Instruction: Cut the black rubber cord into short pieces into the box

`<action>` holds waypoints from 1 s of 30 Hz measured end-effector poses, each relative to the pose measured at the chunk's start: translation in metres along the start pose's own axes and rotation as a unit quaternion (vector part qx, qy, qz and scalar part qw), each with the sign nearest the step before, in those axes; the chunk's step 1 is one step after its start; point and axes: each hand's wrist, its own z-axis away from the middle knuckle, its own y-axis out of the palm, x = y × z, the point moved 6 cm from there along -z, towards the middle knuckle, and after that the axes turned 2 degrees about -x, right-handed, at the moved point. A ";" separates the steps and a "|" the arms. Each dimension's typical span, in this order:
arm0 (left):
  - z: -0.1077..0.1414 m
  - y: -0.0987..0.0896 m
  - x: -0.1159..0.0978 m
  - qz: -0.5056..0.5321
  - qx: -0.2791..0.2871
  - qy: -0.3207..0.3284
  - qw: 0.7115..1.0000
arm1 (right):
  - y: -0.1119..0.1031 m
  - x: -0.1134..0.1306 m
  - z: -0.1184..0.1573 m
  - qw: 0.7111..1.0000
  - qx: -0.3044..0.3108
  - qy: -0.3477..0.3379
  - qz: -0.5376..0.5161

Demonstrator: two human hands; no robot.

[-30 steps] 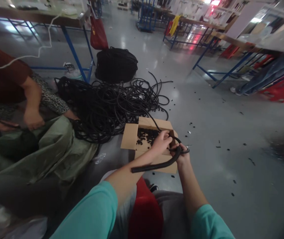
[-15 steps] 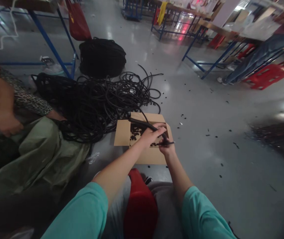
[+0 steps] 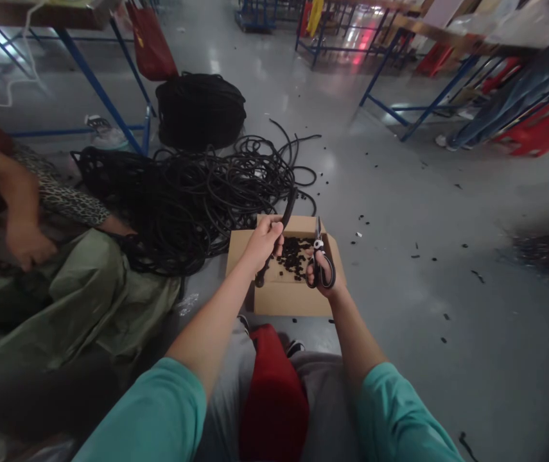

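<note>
My left hand (image 3: 265,242) is wrapped round a black rubber-like cord or tube (image 3: 290,206), which sticks out above and below the fist. In my right hand (image 3: 321,268) is a pair of scissors (image 3: 319,244) with dark handles, its blades pointing up and away from me. Both hands are over an open cardboard box (image 3: 293,301), the left one near its left side and the right one near its right. Inside the box lie many small black cut pieces (image 3: 294,255). The scissors and the cord are apart.
Beyond the box spreads a tangled heap of black cord (image 3: 197,186), with a black bundle (image 3: 200,110) behind it. At left, another person's hand (image 3: 31,244) rests by a green sheet (image 3: 76,295). Small black scraps dot the grey floor (image 3: 399,289). Blue-legged tables (image 3: 95,83) stand around.
My hands have moved apart. The cord in my left hand has swung from lying across the box to nearly upright, and the scissors now point away, clear of it.
</note>
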 end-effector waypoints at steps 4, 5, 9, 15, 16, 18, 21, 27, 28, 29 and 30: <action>-0.003 -0.006 0.007 -0.062 0.010 -0.053 0.997 | 0.008 0.014 0.007 0.998 0.039 -0.051 0.015; -0.003 -0.009 0.007 -0.081 0.001 -0.061 0.995 | 0.009 0.015 0.009 0.997 0.037 -0.054 0.027; -0.006 -0.022 0.003 -0.176 -0.089 -0.051 0.979 | 0.018 0.012 0.018 0.993 0.070 -0.044 0.079; -0.010 -0.024 0.001 -0.345 -0.123 0.029 0.930 | 0.023 0.005 0.020 0.988 0.087 -0.049 0.118; -0.011 -0.023 0.001 -0.372 -0.120 0.042 0.919 | 0.023 0.005 0.019 0.987 0.086 -0.053 0.125; -0.011 -0.021 0.002 -0.425 -0.114 0.045 0.897 | 0.020 0.005 0.017 0.985 0.081 -0.057 0.144; -0.013 -0.019 0.009 -0.481 -0.092 0.006 0.872 | 0.015 0.006 0.015 0.980 0.066 -0.044 0.180; -0.016 -0.014 0.018 -0.521 -0.050 -0.005 0.852 | 0.021 0.007 0.013 0.974 0.092 -0.032 0.204; -0.016 -0.013 0.020 -0.525 -0.044 -0.003 0.850 | 0.023 0.007 0.012 0.974 0.097 -0.032 0.204; -0.017 -0.012 0.021 -0.528 -0.042 -0.001 0.848 | 0.024 0.006 0.011 0.974 0.100 -0.031 0.202; -0.017 -0.011 0.023 -0.530 -0.040 0.001 0.847 | 0.026 0.006 0.011 0.974 0.103 -0.028 0.198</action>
